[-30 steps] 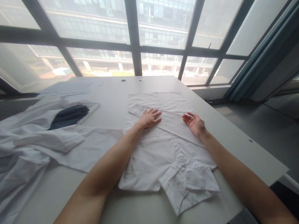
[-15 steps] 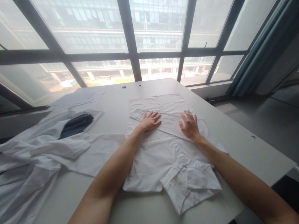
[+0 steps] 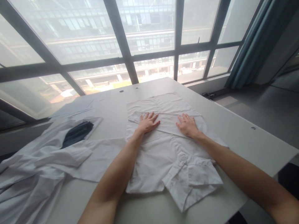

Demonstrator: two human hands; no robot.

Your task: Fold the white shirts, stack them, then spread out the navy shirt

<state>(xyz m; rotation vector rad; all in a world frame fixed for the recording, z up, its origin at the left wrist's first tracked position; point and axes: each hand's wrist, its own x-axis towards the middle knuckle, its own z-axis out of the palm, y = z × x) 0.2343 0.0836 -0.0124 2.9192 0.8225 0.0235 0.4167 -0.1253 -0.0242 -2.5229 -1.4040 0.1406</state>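
Note:
A white shirt (image 3: 151,168) lies partly folded on the white table (image 3: 233,124), its collar end pointing toward me and faint creases running across it. My left hand (image 3: 149,122) rests flat on the cloth, fingers spread, left of the middle. To the right, my right hand (image 3: 187,125) also lies palm down on the shirt with its fingers apart. Neither hand grips the fabric. What lies beneath the folded layers is hidden.
On the left, a rumpled heap of white garments (image 3: 46,158) with a dark blue cloth patch (image 3: 78,133) covers the table. Large windows (image 3: 149,28) stand behind the far edge. A blue-grey curtain (image 3: 252,46) hangs at right.
My right hand has moved slightly left and settled flatter on the shirt. My left hand stays in nearly the same place on the cloth. The camera view has tilted a little.

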